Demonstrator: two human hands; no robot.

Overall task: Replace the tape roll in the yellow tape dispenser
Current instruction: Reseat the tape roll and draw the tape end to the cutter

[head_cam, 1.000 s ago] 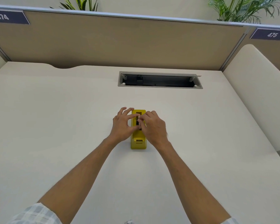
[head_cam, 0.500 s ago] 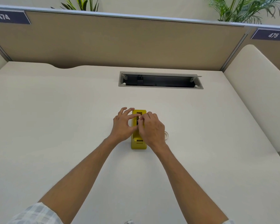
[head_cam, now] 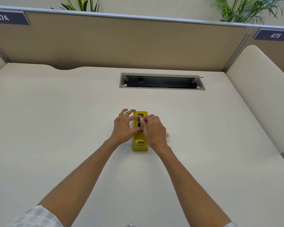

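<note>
The yellow tape dispenser stands on the white desk, its cutter end towards me. In its slot sits a tape roll on a dark core. My left hand pinches that roll from the left with thumb and forefinger. From the right, my right hand holds the same roll with its fingertips and hides the dispenser's right side. A second, clear tape roll lies flat on the desk just right of my right hand, mostly hidden by it.
An open cable tray is cut into the desk beyond the dispenser. A tan partition closes the back, and a cream side panel stands at the right. Plants rise behind the partition.
My right hand has shifted slightly left on the dispenser, uncovering the clear tape roll on the desk. Both hands stay on the roll in the slot.
</note>
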